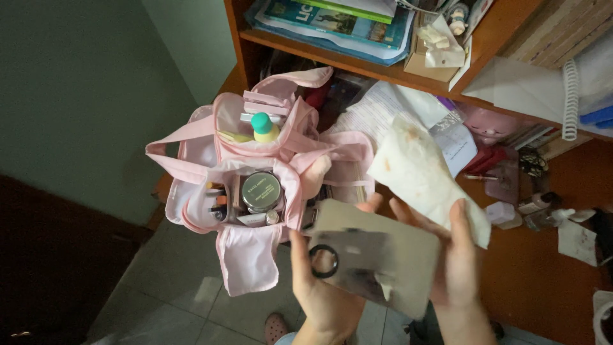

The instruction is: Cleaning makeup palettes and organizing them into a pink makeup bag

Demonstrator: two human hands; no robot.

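Holding: two bare hands keep a flat grey mirror [377,255] up in front of the camera, low and centre in the view.
Left hand [322,291]: grip closed on the mirror's lower left edge, thumb lying over the face beside a black ring [324,260].
Right hand [460,255]: grip closed on the mirror's right edge, fingers also pinching a stained white cloth [424,176] that stands above and behind the mirror.
Mirror: tilted, its face blurred; a small white scrap sits near its lower edge.
Pink bag [249,185]: open, just left of the mirror, resting at the edge of a brown surface [543,281].
Inside bag: a round dark tin [260,191], a yellow bottle [265,128] with a teal cap, small tubes.
Shelf [357,61]: above, bearing books and papers.
Floor [185,287]: pale tiles below the bag.
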